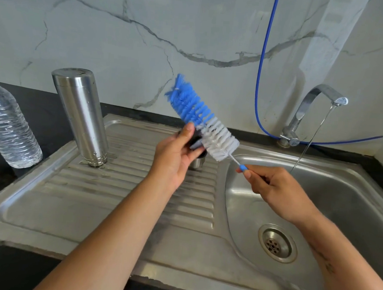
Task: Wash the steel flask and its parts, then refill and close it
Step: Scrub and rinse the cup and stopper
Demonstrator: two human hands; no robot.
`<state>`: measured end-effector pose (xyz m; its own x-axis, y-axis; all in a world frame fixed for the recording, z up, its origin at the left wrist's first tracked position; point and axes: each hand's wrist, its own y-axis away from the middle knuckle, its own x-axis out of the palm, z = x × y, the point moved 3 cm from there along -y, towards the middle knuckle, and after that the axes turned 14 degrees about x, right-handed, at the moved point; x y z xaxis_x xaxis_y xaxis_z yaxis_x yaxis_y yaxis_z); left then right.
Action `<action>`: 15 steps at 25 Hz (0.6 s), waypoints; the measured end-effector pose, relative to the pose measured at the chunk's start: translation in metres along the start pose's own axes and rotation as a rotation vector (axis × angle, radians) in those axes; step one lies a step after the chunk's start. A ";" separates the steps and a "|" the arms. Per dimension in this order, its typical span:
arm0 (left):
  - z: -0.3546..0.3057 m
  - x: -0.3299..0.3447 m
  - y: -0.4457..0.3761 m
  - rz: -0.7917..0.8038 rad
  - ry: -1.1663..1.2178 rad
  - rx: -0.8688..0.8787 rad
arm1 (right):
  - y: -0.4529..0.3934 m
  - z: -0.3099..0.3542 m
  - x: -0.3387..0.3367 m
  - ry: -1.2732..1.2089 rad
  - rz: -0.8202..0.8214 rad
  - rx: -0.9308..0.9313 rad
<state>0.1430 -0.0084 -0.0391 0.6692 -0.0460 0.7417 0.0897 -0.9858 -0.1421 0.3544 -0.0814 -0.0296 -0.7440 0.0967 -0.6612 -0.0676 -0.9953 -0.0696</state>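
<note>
Left hand [176,157] raised over the draining board, its grip grasping a small dark flask part [194,142], thumb up along the left edge, fingers hidden behind; what part exactly, cannot tell. Right hand [271,185] over the near left of the basin, grip pinched round the blue handle [244,168] of a bottle brush [201,116]. Brush slanted up and to the left, white bristles next to the wire stem, blue bristles at the far tip, white section touching the dark part in the left hand.

Just below the left hand, a small steel cap [197,162] standing on the ribbed draining board [125,181], partly hidden by the fingers. Further left on the same board, the steel flask [80,115] standing upside down, mouth on the ribs, wet drops on its wall. Well apart from the hands, at the left edge, a clear plastic water bottle [10,129] with a teal cap on the dark desk [42,113].

To the right, the steel sink [348,199] with its drain [277,243] in the near part of the basin. At the far right corner, a steel tap [314,107] running a thin stream of water into the basin. Behind it, a blue hose [261,66] hanging down the marble wall [125,40] and trailing off right along the desk.
</note>
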 end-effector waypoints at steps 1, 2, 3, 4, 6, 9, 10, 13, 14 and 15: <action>0.005 0.005 0.006 0.034 -0.032 -0.027 | -0.001 0.004 0.001 -0.026 -0.039 -0.022; 0.010 0.009 0.011 0.058 -0.056 -0.043 | -0.001 0.009 0.003 -0.054 -0.076 -0.035; 0.011 0.010 0.012 0.064 -0.055 -0.040 | -0.002 0.010 0.004 -0.070 -0.092 -0.034; 0.009 0.009 0.011 0.057 -0.029 -0.020 | -0.002 0.009 0.005 -0.070 -0.079 -0.030; -0.001 0.004 0.003 0.020 0.053 0.011 | -0.002 0.001 0.003 -0.046 -0.031 -0.009; 0.001 0.003 0.002 0.021 0.016 -0.005 | -0.002 -0.005 0.001 -0.037 -0.053 -0.009; 0.007 0.002 0.004 0.018 -0.046 -0.032 | -0.003 -0.005 0.001 -0.036 -0.065 -0.023; 0.011 0.000 0.005 -0.040 -0.117 -0.071 | -0.004 -0.004 0.002 -0.017 -0.077 -0.047; 0.009 -0.001 0.004 -0.051 -0.100 -0.057 | -0.004 -0.005 0.002 -0.013 -0.078 -0.047; 0.006 -0.001 0.003 -0.050 -0.092 -0.042 | -0.005 -0.007 0.001 -0.010 -0.080 -0.044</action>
<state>0.1465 -0.0099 -0.0443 0.7297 0.0165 0.6836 0.0949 -0.9925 -0.0773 0.3586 -0.0763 -0.0353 -0.7441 0.1754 -0.6446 -0.0979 -0.9831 -0.1545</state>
